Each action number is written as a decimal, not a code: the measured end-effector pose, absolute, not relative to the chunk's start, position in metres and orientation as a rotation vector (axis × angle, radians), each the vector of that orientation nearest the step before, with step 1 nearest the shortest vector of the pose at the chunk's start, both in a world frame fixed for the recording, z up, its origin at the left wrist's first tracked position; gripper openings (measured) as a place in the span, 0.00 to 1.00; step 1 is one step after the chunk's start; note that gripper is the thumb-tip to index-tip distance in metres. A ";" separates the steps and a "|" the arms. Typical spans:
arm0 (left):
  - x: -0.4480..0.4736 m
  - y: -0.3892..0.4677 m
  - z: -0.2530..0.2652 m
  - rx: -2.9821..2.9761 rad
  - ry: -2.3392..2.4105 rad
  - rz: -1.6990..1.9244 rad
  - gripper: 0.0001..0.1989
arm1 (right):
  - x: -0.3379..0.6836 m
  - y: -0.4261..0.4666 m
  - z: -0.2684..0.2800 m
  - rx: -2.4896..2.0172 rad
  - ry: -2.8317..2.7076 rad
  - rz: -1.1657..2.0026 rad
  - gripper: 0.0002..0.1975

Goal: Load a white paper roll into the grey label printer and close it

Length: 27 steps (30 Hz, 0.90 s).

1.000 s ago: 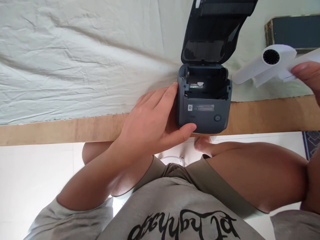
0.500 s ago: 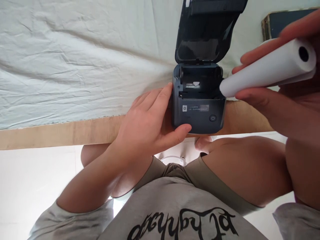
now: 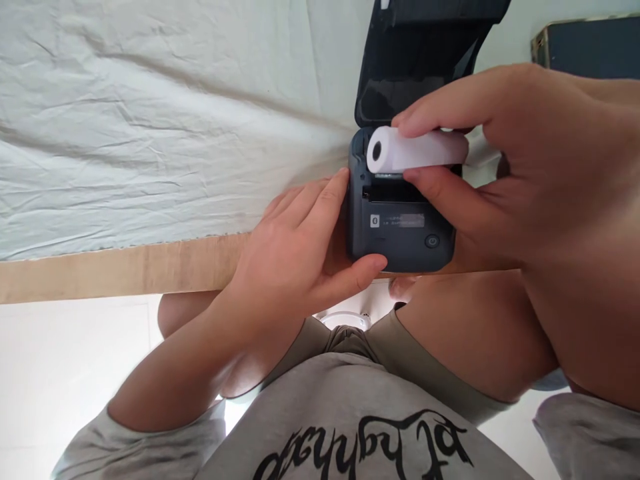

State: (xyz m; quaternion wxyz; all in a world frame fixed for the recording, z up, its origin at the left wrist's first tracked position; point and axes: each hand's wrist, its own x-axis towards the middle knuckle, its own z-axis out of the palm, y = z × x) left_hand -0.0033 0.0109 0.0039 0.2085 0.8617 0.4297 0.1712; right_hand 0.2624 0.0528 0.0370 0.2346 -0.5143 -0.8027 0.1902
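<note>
A small dark thermal printer sits at the table's front edge with its lid raised. My left hand braces the printer's left side, fingers along that side and the thumb on its front edge. In my right hand, thumb and fingers pinch a white paper roll. The roll lies sideways over the printer's compartment, its dark core hole facing left. Part of its right end and the compartment behind it are hidden. Whether the roll rests on the bottom, I cannot tell.
Pale wrinkled cloth covers the table, with a bare wooden edge along the front. A dark phone-like slab in a case lies at the back right. My legs are just below the edge.
My right hand has brought the paper roll left, from beside the printer to over its compartment, and turned it so the core hole faces left. My left hand stays at the printer.
</note>
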 end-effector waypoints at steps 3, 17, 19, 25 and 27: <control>-0.003 0.011 0.005 2.398 1.194 0.471 0.44 | 0.264 0.057 0.037 -1.403 -2.247 0.334 0.13; -0.001 0.007 0.001 2.350 1.184 0.527 0.41 | 0.276 0.045 0.031 -0.975 -2.325 -0.007 0.06; -0.001 0.006 0.001 2.348 1.132 0.594 0.38 | 0.279 0.041 0.029 -0.853 -2.348 0.029 0.05; 0.001 0.004 0.004 2.377 1.072 0.631 0.24 | 0.282 0.028 0.016 -0.840 -2.358 0.027 0.06; 0.003 0.004 0.006 2.373 1.107 0.618 0.23 | 0.284 0.025 0.018 -0.863 -2.343 0.055 0.01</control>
